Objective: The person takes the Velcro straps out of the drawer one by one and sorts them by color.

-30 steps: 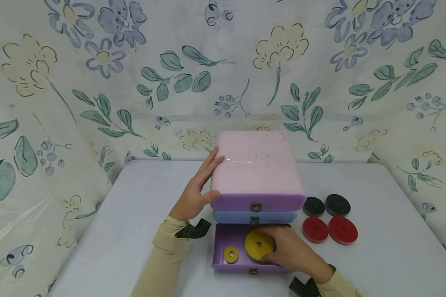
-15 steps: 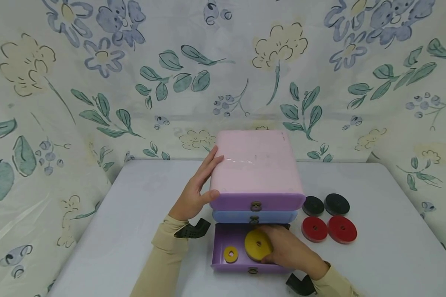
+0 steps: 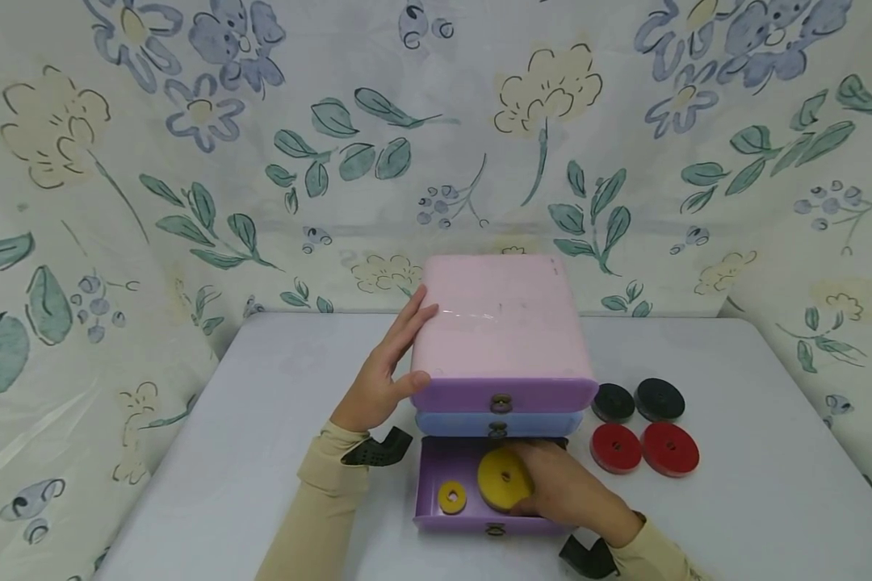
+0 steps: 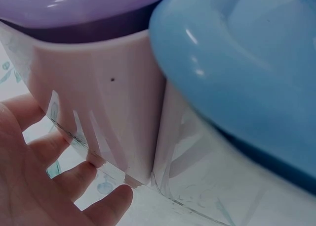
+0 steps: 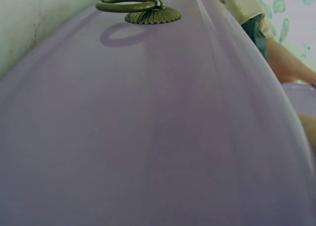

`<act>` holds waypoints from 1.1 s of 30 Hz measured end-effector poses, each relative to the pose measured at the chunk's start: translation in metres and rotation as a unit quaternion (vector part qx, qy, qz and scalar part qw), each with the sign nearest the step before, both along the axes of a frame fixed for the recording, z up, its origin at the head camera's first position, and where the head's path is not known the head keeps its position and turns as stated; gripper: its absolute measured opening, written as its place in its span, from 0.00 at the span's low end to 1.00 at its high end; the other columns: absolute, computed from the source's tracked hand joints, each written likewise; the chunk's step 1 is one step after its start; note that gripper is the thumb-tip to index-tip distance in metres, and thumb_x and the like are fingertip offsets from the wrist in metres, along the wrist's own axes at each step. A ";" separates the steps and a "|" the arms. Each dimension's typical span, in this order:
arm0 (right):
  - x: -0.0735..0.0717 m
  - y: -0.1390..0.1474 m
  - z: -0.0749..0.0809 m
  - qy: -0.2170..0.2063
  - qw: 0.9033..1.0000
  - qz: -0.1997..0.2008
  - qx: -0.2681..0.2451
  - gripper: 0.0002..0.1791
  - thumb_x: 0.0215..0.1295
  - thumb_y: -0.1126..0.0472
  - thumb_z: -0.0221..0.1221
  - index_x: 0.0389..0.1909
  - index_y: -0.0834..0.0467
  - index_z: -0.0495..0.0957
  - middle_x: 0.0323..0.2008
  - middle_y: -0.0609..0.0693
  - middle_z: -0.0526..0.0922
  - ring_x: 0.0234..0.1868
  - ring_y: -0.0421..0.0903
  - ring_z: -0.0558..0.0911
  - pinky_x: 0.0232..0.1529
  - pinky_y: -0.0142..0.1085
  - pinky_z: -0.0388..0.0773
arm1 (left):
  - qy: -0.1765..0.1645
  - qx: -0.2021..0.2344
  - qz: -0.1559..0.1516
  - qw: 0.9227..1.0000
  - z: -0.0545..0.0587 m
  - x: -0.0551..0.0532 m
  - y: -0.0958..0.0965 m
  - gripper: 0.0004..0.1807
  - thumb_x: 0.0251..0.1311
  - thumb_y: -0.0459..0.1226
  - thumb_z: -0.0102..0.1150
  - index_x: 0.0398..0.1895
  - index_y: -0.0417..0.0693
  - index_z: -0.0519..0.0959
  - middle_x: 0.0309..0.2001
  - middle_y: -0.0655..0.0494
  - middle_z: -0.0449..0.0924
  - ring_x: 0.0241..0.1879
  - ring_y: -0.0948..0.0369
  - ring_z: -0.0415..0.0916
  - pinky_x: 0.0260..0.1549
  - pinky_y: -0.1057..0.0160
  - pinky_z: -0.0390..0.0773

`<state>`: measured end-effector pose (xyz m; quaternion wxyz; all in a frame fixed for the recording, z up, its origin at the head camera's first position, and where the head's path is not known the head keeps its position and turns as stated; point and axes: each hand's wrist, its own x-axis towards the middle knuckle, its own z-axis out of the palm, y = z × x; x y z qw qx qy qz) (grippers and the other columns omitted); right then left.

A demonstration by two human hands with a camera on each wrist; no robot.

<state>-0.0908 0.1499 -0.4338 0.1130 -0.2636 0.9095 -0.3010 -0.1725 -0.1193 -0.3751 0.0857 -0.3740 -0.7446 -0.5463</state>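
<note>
A small drawer cabinet with a pink top (image 3: pixel 501 323) stands on the table, a purple drawer on top and a blue one (image 3: pixel 450 424) below it. Its bottom purple drawer (image 3: pixel 436 468) is pulled out. Inside that drawer, my right hand (image 3: pixel 574 488) grips a thick yellow disc (image 3: pixel 497 488) by its right edge, thumb at the front. A small yellow ring (image 3: pixel 443 500) lies to its left. My left hand (image 3: pixel 378 391) rests with extended fingers against the cabinet's left side; the left wrist view shows its fingertips (image 4: pixel 121 199) along the pink wall (image 4: pixel 98 97). The right wrist view mostly shows the drawer front (image 5: pixel 163 127).
Two black discs (image 3: pixel 614 402) and two red discs (image 3: pixel 670 449) lie on the white table (image 3: pixel 283 452) right of the cabinet. Brass ring pulls (image 5: pixel 126 7) hang on the drawer fronts. A floral cloth (image 3: pixel 436 145) hangs behind and at both sides.
My right hand has shifted slightly left inside the drawer, the yellow disc moving a little with it. The left hand stays on the cabinet's side.
</note>
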 end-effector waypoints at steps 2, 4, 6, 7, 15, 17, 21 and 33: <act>-0.001 0.000 -0.001 0.000 1.000 -0.003 -0.003 0.39 0.48 0.61 0.78 0.62 0.60 0.73 0.57 0.54 0.79 0.57 0.53 0.77 0.63 0.57 0.71 | -0.001 -0.001 0.001 1.000 0.000 0.000 0.000 0.50 0.63 0.69 0.50 0.79 0.48 0.58 0.82 0.57 0.38 0.80 0.55 0.38 0.73 0.42 0.51; -0.001 -0.001 -0.001 -0.002 1.000 -0.006 -0.004 0.38 0.48 0.60 0.78 0.62 0.59 0.74 0.57 0.53 0.80 0.56 0.53 0.77 0.63 0.56 0.71 | -0.002 -0.001 0.001 1.000 0.000 0.000 0.000 0.50 0.63 0.69 0.50 0.79 0.48 0.58 0.82 0.57 0.39 0.80 0.55 0.38 0.73 0.42 0.51; -0.001 -0.001 -0.001 -0.006 1.000 -0.008 -0.004 0.38 0.48 0.59 0.78 0.62 0.59 0.74 0.57 0.52 0.80 0.56 0.52 0.77 0.63 0.56 0.71 | -0.003 0.000 0.002 1.000 0.000 0.001 -0.001 0.50 0.63 0.69 0.50 0.79 0.49 0.58 0.82 0.57 0.39 0.80 0.55 0.38 0.73 0.42 0.51; -0.002 0.000 -0.001 -0.008 1.000 -0.010 -0.006 0.38 0.48 0.59 0.78 0.62 0.59 0.74 0.56 0.52 0.80 0.56 0.52 0.77 0.63 0.56 0.71 | -0.003 0.001 0.001 1.000 0.000 0.001 -0.001 0.50 0.63 0.69 0.51 0.79 0.48 0.58 0.82 0.57 0.39 0.80 0.55 0.38 0.73 0.42 0.51; -0.002 0.002 0.001 -0.034 0.999 -0.020 -0.035 0.35 0.50 0.48 0.77 0.58 0.58 0.78 0.52 0.47 0.83 0.50 0.46 0.79 0.58 0.52 0.76 | -0.004 0.002 -0.001 1.000 0.000 0.000 -0.001 0.49 0.64 0.68 0.51 0.79 0.49 0.58 0.82 0.57 0.38 0.80 0.55 0.38 0.73 0.42 0.51; -0.002 0.003 0.002 -0.037 0.998 -0.021 -0.039 0.35 0.51 0.46 0.76 0.58 0.58 0.78 0.52 0.47 0.83 0.49 0.45 0.79 0.57 0.52 0.77 | -0.005 0.002 -0.001 1.000 0.000 0.000 0.000 0.49 0.64 0.68 0.51 0.79 0.49 0.58 0.82 0.57 0.38 0.80 0.55 0.38 0.73 0.42 0.51; -0.001 0.004 0.004 -0.035 0.998 -0.022 -0.044 0.36 0.51 0.45 0.76 0.58 0.57 0.79 0.52 0.47 0.83 0.48 0.44 0.79 0.56 0.51 0.77 | -0.008 0.002 0.000 1.000 0.001 0.000 0.000 0.49 0.64 0.68 0.51 0.79 0.50 0.58 0.82 0.58 0.39 0.79 0.55 0.38 0.72 0.41 0.51; 0.004 0.010 0.014 -0.043 0.996 -0.027 -0.071 0.33 0.54 0.42 0.74 0.57 0.54 0.80 0.53 0.43 0.82 0.49 0.42 0.78 0.56 0.48 0.78 | -0.003 0.002 -0.001 1.000 0.000 -0.001 0.000 0.49 0.64 0.68 0.51 0.79 0.49 0.58 0.82 0.58 0.39 0.80 0.55 0.38 0.73 0.41 0.51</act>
